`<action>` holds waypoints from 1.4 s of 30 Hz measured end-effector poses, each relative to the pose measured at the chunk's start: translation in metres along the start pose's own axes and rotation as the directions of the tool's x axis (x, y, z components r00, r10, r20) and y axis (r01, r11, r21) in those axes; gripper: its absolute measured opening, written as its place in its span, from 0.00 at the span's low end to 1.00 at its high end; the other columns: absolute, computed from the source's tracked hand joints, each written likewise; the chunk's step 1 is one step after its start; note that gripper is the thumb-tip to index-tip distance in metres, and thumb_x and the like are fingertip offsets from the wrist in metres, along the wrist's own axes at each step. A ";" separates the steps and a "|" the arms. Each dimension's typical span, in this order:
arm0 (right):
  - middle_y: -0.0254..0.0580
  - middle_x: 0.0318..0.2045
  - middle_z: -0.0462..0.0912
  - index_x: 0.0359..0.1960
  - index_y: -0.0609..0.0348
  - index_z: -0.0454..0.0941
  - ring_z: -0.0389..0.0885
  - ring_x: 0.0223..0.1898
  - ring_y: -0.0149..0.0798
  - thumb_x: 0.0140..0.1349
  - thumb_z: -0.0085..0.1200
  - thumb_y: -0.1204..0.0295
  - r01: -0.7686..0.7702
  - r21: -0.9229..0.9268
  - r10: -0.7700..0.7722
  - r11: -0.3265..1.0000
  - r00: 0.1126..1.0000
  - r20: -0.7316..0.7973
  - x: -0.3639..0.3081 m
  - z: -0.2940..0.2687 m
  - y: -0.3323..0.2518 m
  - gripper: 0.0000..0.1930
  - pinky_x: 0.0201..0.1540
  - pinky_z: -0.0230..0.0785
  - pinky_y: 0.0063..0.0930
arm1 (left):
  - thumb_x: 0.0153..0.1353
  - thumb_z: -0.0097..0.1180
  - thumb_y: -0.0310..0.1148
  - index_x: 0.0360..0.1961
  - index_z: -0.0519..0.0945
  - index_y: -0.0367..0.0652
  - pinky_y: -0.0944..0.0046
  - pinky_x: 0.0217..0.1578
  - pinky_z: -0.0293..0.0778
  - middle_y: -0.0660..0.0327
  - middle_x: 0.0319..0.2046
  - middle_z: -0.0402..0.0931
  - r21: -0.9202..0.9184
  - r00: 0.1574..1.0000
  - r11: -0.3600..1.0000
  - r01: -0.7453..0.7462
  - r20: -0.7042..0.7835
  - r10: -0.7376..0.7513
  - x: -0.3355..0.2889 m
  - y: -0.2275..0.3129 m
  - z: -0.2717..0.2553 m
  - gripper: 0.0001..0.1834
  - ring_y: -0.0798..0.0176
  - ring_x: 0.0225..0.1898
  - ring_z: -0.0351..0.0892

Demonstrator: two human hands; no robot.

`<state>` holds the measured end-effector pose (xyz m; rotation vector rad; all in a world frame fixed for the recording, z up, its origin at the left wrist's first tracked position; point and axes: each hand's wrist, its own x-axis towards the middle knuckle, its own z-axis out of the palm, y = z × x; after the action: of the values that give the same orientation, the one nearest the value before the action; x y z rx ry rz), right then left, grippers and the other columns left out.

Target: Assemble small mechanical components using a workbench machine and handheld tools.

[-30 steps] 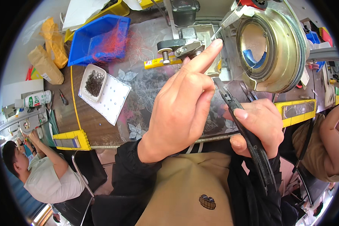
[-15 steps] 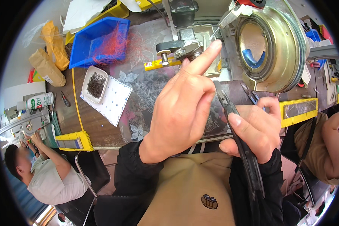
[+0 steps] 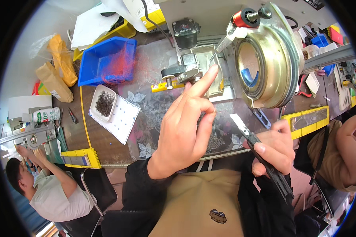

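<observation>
We grip the black utility knife (image 3: 271,168) in our right hand (image 3: 277,149), near right; it looks light, stiff, best held behind its blade (image 3: 238,122); our left hand (image 3: 186,128) points its index far, whether it pinches anything we cannot tell

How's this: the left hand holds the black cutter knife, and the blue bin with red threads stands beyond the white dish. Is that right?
Not quite: the head view shows the black cutter knife in the right hand, not the left hand. The blue bin with red threads does stand beyond the white dish.
</observation>
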<state>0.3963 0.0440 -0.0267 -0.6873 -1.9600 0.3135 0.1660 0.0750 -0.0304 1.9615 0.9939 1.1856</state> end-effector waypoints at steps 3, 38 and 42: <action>0.34 0.27 0.85 0.47 0.56 0.81 0.82 0.25 0.33 0.58 0.67 0.53 -0.054 0.005 0.054 0.999 0.995 0.085 -0.008 -0.002 0.003 0.23 0.30 0.60 0.27 | 0.65 0.48 0.18 0.39 0.69 0.37 0.50 0.68 0.61 0.32 0.68 0.62 0.036 1.000 0.999 0.004 0.004 -0.004 0.003 0.004 -0.003 0.05 0.38 0.71 0.64; 0.37 0.26 0.81 0.40 0.63 0.81 0.77 0.27 0.26 0.63 0.59 0.79 -0.519 0.249 0.540 0.818 0.841 -0.023 0.045 -0.038 0.059 0.06 0.33 0.70 0.22 | 0.56 0.62 0.24 0.34 0.77 0.39 0.33 0.68 0.50 0.44 0.66 0.67 0.599 0.982 0.778 -0.188 0.121 0.145 0.091 0.032 -0.021 0.06 0.34 0.72 0.56; 0.34 0.20 0.78 0.40 0.64 0.82 0.76 0.24 0.25 0.62 0.59 0.77 -0.657 0.312 0.601 0.686 0.754 0.266 0.063 -0.046 0.080 0.07 0.28 0.68 0.23 | 0.51 0.62 0.24 0.41 0.80 0.39 0.17 0.66 0.32 0.45 0.75 0.52 0.644 0.985 0.749 -0.153 0.160 0.064 0.095 0.028 0.009 0.14 0.36 0.78 0.40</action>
<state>0.4416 0.1424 0.0019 -1.0848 -1.6458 1.1818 0.2117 0.1395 0.0299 2.6354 1.3722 0.7976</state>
